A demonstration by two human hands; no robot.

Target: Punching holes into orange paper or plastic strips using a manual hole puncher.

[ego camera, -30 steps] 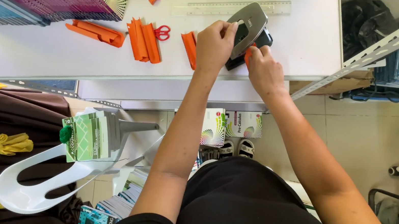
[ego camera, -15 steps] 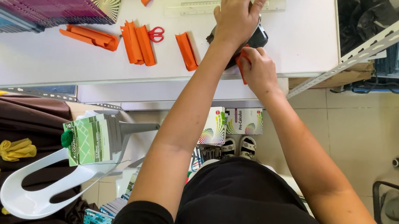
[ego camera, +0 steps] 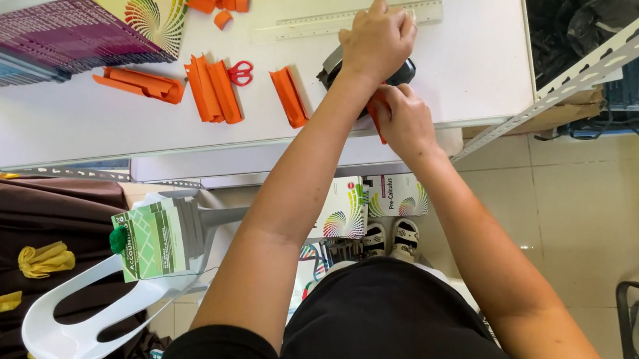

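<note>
Head view: just above centre frame, the left hand (ego camera: 377, 41) presses fingers-curled down on a dark stapler (ego camera: 399, 73), while the right hand (ego camera: 403, 120) pinches an orange strip (ego camera: 376, 121) fed under it, at the white table's (ego camera: 55, 124) near edge. The strip could slip crooked — the grip is only on its end. Ruler (ego camera: 332, 21) above; scissors (ego camera: 241, 72) and folded orange pieces (ego camera: 212, 90) left.

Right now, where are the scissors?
Head view: the red-handled scissors lie on the white table, left of both hands, tucked against the stack of folded orange paper strips, with another folded orange piece to their right.
</note>
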